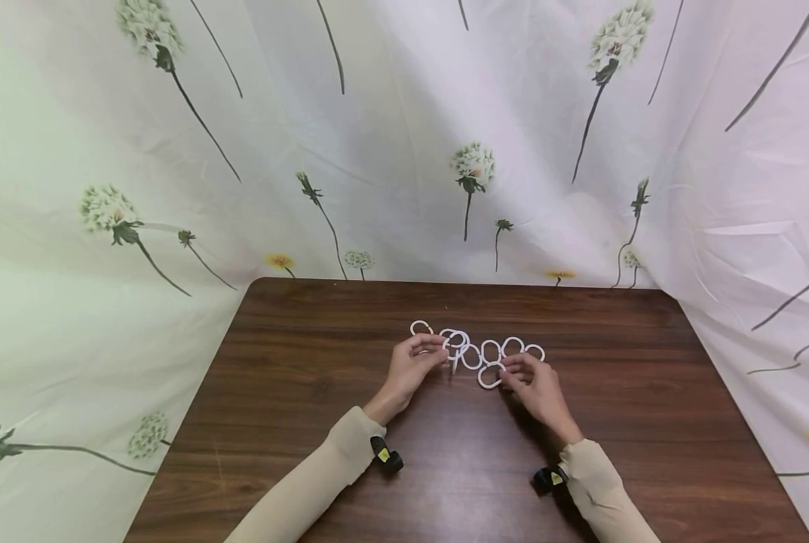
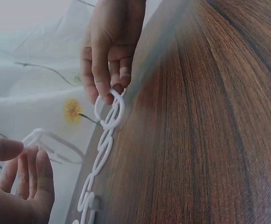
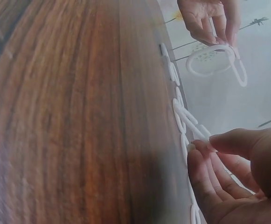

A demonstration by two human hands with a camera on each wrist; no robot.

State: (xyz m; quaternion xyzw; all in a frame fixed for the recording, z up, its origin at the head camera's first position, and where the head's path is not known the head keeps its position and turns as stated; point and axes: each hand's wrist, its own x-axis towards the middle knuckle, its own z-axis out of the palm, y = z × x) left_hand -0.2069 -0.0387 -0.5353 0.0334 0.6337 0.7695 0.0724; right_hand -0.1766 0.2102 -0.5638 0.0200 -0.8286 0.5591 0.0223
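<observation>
Thumb and fingers of my left hand [image 1: 404, 375] pinch a white ring [image 3: 190, 70], held up above the table. From this ring a second white ring [image 3: 240, 77] hangs at an angle. To the right, my right hand [image 1: 538, 388] grips another white ring [image 1: 480, 377] between thumb and fingertips, its near side tilted up. Between and behind the hands, several more white rings [image 1: 482, 351] lie in an overlapping row on the table. One white ring [image 1: 421, 322] lies past the left fingertips, at the row's left end.
The dark brown wooden table [image 1: 295, 422] has its far edge a short way behind the rings. A white cloth [image 1: 390, 188] printed with flowers hangs behind it and along both sides. Each sleeved wrist carries a small black camera [image 1: 387, 457].
</observation>
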